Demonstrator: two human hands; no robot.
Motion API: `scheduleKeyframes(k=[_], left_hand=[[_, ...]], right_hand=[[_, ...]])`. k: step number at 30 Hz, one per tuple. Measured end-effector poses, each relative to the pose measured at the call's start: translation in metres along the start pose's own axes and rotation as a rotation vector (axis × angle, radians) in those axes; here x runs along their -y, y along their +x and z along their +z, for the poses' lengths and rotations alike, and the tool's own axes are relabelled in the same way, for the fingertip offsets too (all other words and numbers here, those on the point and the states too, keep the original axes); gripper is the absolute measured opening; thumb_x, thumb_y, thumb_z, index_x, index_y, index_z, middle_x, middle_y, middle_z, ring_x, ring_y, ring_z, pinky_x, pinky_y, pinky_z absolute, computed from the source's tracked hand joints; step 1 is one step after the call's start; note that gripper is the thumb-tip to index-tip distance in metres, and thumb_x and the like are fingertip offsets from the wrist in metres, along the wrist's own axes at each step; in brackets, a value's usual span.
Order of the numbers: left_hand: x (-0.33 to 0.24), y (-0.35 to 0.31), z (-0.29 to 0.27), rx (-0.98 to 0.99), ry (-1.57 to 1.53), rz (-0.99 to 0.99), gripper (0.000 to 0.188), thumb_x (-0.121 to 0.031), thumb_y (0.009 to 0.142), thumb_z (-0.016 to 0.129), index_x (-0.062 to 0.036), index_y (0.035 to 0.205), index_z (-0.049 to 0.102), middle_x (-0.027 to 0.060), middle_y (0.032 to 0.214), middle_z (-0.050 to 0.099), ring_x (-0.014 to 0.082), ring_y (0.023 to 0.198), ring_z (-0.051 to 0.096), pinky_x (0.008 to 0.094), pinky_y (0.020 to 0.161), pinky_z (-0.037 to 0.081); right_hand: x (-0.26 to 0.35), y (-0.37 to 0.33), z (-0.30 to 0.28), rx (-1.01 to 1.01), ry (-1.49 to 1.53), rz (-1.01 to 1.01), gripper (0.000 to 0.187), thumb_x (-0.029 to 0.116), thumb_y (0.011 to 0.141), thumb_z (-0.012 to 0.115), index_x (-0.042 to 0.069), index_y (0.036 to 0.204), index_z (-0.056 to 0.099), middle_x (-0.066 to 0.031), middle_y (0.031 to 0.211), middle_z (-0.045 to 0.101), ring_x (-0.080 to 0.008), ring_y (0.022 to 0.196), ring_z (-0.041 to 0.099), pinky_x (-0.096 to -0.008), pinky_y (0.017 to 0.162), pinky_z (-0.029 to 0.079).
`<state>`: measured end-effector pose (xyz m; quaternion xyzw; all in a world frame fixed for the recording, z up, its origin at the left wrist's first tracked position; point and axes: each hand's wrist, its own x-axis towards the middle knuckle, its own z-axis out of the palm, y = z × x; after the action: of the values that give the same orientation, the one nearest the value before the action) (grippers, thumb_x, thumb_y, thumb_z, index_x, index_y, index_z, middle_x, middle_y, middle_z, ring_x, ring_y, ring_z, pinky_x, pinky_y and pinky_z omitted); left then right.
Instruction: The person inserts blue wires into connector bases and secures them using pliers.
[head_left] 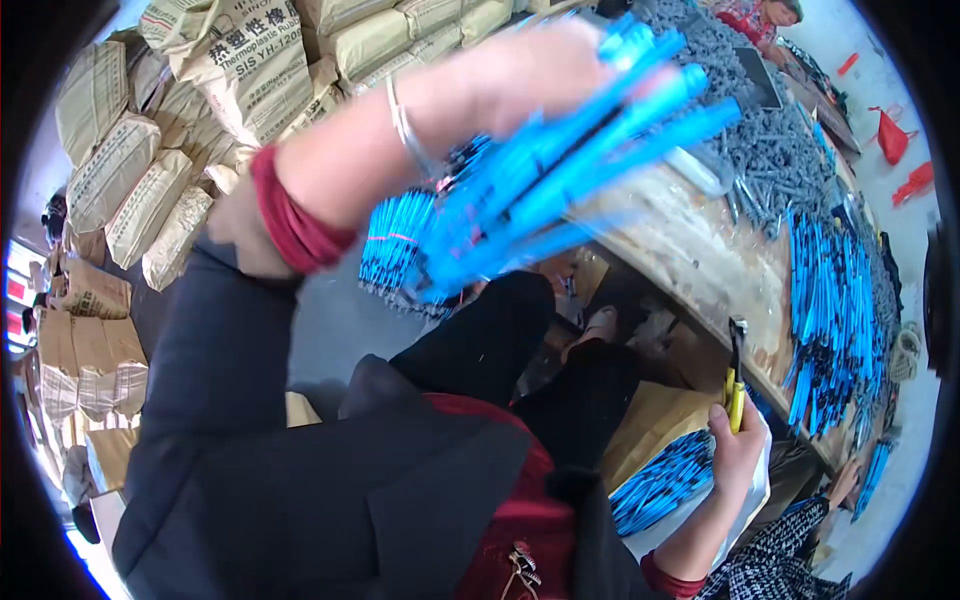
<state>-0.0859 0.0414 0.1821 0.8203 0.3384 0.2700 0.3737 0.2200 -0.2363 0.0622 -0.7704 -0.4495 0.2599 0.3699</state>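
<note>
My left hand (pixel 565 75) is raised at the upper middle, blurred by motion, with its fingers closed around a bundle of long blue sticks (pixel 560 180) that have black parts on them. The bundle slants down to the left, and its near end is smeared. At the lower right, my right hand (pixel 735 450) grips a pair of pliers (pixel 737 390) by the yellow handles, their metal head pointing up beside the table edge. Below the raised bundle stand more blue sticks (pixel 398 230), tied with a pink band.
A wooden table (pixel 690 250) at the right bears a heap of small grey parts (pixel 780 150) and a pile of blue sticks (pixel 835 310). A sack of blue sticks (pixel 665 480) lies by my right forearm. Paper sacks (pixel 250 70) are stacked at the left. Co-workers sit beyond and at the right.
</note>
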Motion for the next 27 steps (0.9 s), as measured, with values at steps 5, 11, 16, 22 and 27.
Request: scheduleKeyframes(k=[5, 11, 16, 22, 27], left_hand=[[-0.012, 0.097, -0.036, 0.179, 0.238, -0.37, 0.052, -0.035, 0.082, 0.06, -0.0004, 0.12, 0.049, 0.02, 0.109, 0.054, 0.0317, 0.096, 0.053, 0.0358, 0.086, 0.041], [0.097, 0.13, 0.023, -0.514, 0.906, -0.047, 0.048, -0.047, 0.08, 0.058, -0.0007, 0.093, 0.055, 0.0183, 0.086, 0.062, 0.0342, 0.075, 0.062, 0.0407, 0.065, 0.05], [0.101, 0.123, 0.037, -0.608, 0.964, 0.315, 0.035, -0.034, 0.081, 0.059, -0.0036, 0.098, 0.051, 0.0143, 0.092, 0.056, 0.0315, 0.082, 0.058, 0.0401, 0.069, 0.049], [0.092, 0.123, 0.015, -0.675, 0.749, 0.727, 0.03, -0.024, 0.076, 0.063, -0.0045, 0.095, 0.051, 0.0144, 0.088, 0.052, 0.0341, 0.084, 0.054, 0.0408, 0.075, 0.046], [0.068, 0.069, -0.042, -0.728, 0.819, 0.521, 0.031, -0.024, 0.082, 0.059, -0.0006, 0.101, 0.052, 0.0141, 0.101, 0.055, 0.0312, 0.09, 0.056, 0.0376, 0.081, 0.045]], right_hand=[[0.017, 0.038, 0.0, -0.088, -0.106, -0.162, 0.044, 0.012, 0.074, 0.07, -0.005, 0.111, 0.055, -0.0065, 0.085, 0.061, -0.0127, 0.076, 0.054, -0.0261, 0.071, 0.045], [0.025, 0.074, 0.011, -0.157, -0.255, -0.228, 0.044, 0.016, 0.076, 0.069, -0.003, 0.113, 0.054, -0.0065, 0.079, 0.059, -0.0131, 0.07, 0.054, -0.026, 0.066, 0.045], [0.014, 0.102, 0.012, -0.327, -0.441, -0.368, 0.049, 0.019, 0.074, 0.07, 0.001, 0.116, 0.053, -0.0157, 0.091, 0.063, -0.0236, 0.078, 0.061, -0.0317, 0.071, 0.047], [0.021, 0.138, 0.025, -0.394, -0.728, -0.265, 0.052, 0.028, 0.074, 0.069, 0.006, 0.118, 0.052, -0.0186, 0.103, 0.06, -0.0343, 0.09, 0.06, -0.04, 0.076, 0.047], [0.012, 0.141, 0.039, -0.332, -0.988, -0.23, 0.05, 0.032, 0.078, 0.066, 0.007, 0.119, 0.052, -0.0181, 0.111, 0.056, -0.0343, 0.1, 0.055, -0.0415, 0.084, 0.044]])
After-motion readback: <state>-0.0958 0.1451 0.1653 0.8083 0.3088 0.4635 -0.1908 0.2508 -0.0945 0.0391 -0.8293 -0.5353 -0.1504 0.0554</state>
